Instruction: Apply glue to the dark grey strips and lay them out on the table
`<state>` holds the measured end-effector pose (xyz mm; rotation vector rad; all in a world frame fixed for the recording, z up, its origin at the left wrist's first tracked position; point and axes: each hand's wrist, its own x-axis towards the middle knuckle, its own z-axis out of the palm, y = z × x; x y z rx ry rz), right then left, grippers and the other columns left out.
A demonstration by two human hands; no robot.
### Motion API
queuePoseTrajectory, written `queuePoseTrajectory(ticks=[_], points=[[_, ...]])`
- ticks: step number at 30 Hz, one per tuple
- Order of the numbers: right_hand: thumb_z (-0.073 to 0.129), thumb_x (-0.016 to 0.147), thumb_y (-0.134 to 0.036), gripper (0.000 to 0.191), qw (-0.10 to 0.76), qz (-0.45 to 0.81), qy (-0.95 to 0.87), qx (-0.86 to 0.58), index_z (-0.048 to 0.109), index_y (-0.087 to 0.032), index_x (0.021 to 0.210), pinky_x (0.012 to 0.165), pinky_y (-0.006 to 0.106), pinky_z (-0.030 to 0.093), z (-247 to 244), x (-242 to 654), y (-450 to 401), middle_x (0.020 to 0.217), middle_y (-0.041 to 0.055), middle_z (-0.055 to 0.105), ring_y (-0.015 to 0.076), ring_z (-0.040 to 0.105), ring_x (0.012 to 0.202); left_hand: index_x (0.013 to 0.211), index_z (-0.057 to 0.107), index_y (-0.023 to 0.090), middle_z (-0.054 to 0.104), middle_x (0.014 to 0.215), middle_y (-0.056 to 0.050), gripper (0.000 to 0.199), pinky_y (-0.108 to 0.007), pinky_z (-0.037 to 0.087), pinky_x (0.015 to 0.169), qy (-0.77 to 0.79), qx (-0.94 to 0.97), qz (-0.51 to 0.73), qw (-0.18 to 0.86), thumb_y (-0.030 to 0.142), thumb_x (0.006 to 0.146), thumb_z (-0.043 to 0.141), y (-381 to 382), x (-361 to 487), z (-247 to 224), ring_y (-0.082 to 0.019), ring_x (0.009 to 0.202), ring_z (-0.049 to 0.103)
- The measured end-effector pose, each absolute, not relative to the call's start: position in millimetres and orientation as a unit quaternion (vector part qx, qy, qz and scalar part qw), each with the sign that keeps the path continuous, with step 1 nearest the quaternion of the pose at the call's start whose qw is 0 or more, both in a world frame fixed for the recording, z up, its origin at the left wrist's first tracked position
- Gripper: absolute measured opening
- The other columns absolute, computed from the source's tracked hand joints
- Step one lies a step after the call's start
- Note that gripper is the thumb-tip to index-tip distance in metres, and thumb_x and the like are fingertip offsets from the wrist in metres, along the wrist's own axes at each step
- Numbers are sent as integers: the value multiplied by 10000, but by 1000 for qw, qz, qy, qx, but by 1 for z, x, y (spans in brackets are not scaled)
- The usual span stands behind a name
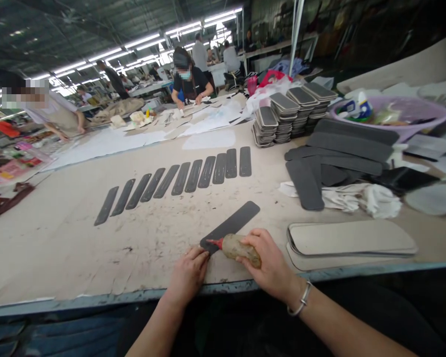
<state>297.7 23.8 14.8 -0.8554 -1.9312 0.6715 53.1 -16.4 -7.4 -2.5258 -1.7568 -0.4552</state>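
Note:
A squeeze bottle (238,249) with a dirty tan body and a red nozzle lies tilted in my right hand (269,263), whose fingers are wrapped round it. Its tip is at the near end of a dark grey strip with rounded ends (235,221), which lies slantwise on the table. My left hand (189,275) grips that same near end, fingers together at its edge. Farther out, a row of dark strips (175,179) carries shiny wet lines, apparently of glue. To the right of my right hand lies a stack of larger pale panels (351,240).
Several stacks of dark-topped pieces (284,116) stand at the back right, near loose dark panels (342,153), white cloth (375,198) and a purple basin (427,124). Paper sheets cover the far table. A masked co-worker (191,82) and another person (55,111) work across from me.

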Motion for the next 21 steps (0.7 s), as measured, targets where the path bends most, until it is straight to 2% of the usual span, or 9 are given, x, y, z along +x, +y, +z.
queuePoseTrajectory(ticks=[11,21], points=[[582,829,-181,293,425,268,-792,-347,482,-201,1103,873,417,466,1,287,26,1057,96,441,233,472,1000,912,669,167,650,946,-62,204,-320,521,779,-577,-805,-137,-13,177,874,469,-14,53,-2,-180,857,588],[603,815,-196,273,444,157,-748,-467,494,-197,1065,910,428,448,1,329,51,1034,93,457,240,478,1014,900,682,159,660,928,-69,222,-300,532,780,-556,-815,-162,18,233,882,474,-13,46,-12,-173,854,614]])
